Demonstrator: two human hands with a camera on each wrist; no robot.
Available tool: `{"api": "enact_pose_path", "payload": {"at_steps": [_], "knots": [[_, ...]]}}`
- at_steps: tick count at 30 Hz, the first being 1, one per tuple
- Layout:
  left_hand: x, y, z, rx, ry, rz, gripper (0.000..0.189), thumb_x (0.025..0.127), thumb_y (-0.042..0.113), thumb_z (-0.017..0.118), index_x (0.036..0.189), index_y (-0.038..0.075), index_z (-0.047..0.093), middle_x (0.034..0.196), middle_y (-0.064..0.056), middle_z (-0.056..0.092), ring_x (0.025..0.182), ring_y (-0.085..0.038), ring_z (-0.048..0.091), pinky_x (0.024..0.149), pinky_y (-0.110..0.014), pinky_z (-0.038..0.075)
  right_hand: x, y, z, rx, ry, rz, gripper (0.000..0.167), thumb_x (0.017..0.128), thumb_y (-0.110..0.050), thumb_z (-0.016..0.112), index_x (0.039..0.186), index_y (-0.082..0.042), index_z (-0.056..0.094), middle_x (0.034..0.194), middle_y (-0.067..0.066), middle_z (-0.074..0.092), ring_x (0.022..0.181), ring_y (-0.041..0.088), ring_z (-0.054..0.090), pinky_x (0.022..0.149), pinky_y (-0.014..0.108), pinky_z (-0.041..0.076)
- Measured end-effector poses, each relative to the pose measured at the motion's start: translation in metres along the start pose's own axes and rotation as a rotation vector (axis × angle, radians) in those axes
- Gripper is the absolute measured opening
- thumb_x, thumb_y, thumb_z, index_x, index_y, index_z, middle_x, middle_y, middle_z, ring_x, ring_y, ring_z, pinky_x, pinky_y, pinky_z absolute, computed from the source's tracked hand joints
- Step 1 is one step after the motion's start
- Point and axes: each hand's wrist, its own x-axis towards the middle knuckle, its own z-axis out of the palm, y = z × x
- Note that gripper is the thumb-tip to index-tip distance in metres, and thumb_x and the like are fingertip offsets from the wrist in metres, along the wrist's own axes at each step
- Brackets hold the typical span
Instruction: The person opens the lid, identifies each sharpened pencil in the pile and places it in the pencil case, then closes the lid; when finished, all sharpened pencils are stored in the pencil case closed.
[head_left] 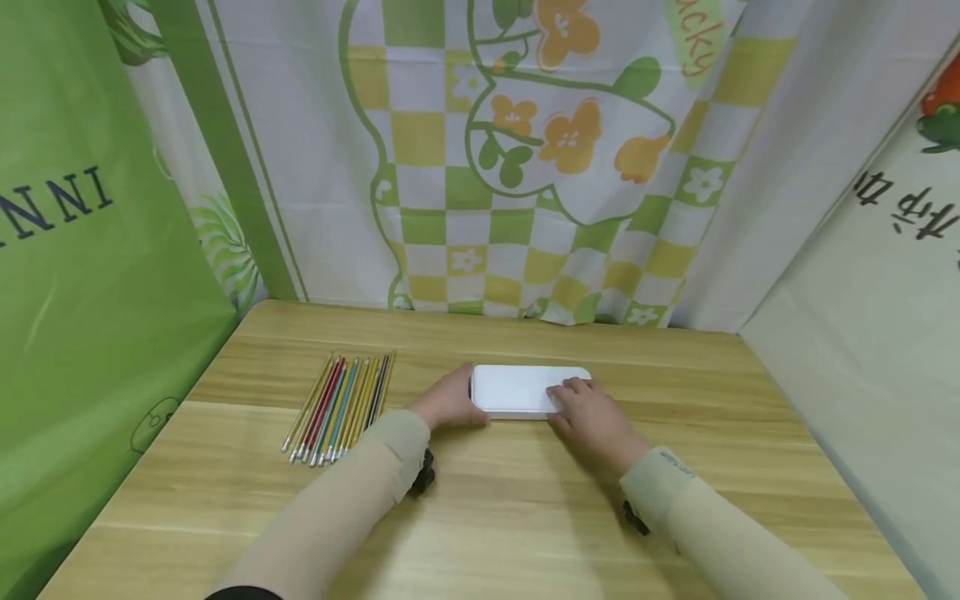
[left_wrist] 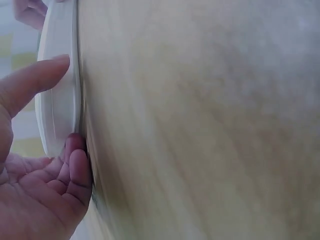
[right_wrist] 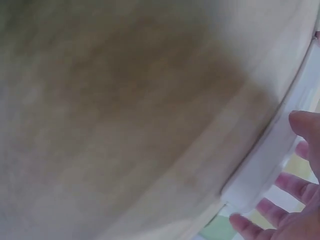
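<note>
A closed white pencil case (head_left: 517, 388), oblong with rounded corners, lies flat on the wooden table. My left hand (head_left: 452, 398) grips its left end. In the left wrist view the thumb (left_wrist: 52, 72) lies along the front side, while fingers (left_wrist: 77, 167) curl at the end by the table. My right hand (head_left: 596, 421) holds the right part of the case, fingertips on the lid and the thumb (right_wrist: 302, 121) against the front side. To the left of the case several pencils (head_left: 341, 408) lie side by side, in yellow, red, teal and black.
The wooden table (head_left: 495, 517) stretches in front of both forearms. A patterned curtain (head_left: 525, 250) hangs along its back edge, with a green cloth (head_left: 75, 292) at the left and a pale cloth (head_left: 862, 333) at the right.
</note>
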Motion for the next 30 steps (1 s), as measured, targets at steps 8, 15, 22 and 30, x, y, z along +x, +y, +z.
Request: {"api": "enact_pose_path", "payload": {"at_steps": [8, 15, 22, 30], "knots": [[-0.004, -0.012, -0.004, -0.109, 0.011, 0.003, 0.085, 0.076, 0.021, 0.093, 0.146, -0.003, 0.049, 0.136, -0.018, 0.059, 0.123, -0.031, 0.056, 0.109, -0.046, 0.044, 0.000, -0.007, -0.013, -0.089, -0.013, -0.085, 0.039, 0.100, -0.028, 0.069, 0.131, -0.005, 0.065, 0.124, 0.018, 0.066, 0.113, 0.041, 0.063, 0.096, 0.063, 0.049], [-0.012, -0.018, -0.016, -0.315, -0.027, -0.098, 0.088, 0.087, 0.032, 0.084, 0.153, -0.005, 0.041, 0.144, -0.021, 0.054, 0.131, -0.035, 0.053, 0.111, -0.049, 0.042, 0.008, -0.011, -0.033, -0.035, -0.023, -0.198, 0.031, 0.101, -0.022, 0.067, 0.125, -0.001, 0.066, 0.112, 0.018, 0.069, 0.097, 0.035, 0.069, 0.083, 0.051, 0.058], [-0.018, -0.017, -0.026, -0.572, -0.062, -0.207, 0.078, 0.092, 0.022, 0.078, 0.151, -0.010, 0.038, 0.146, -0.027, 0.048, 0.127, -0.038, 0.054, 0.110, -0.049, 0.044, 0.015, -0.017, -0.044, 0.064, -0.143, -0.175, 0.036, 0.106, -0.026, 0.059, 0.132, -0.002, 0.064, 0.127, 0.020, 0.066, 0.112, 0.037, 0.066, 0.096, 0.054, 0.053], [-0.026, -0.011, -0.031, -0.433, -0.067, -0.206, 0.081, 0.094, 0.043, 0.074, 0.150, -0.005, 0.041, 0.144, -0.023, 0.052, 0.113, -0.033, 0.062, 0.105, -0.055, 0.046, 0.021, -0.026, -0.049, 0.060, -0.051, -0.265, 0.030, 0.102, -0.018, 0.065, 0.125, 0.001, 0.068, 0.120, 0.017, 0.069, 0.105, 0.033, 0.069, 0.091, 0.050, 0.056]]}}
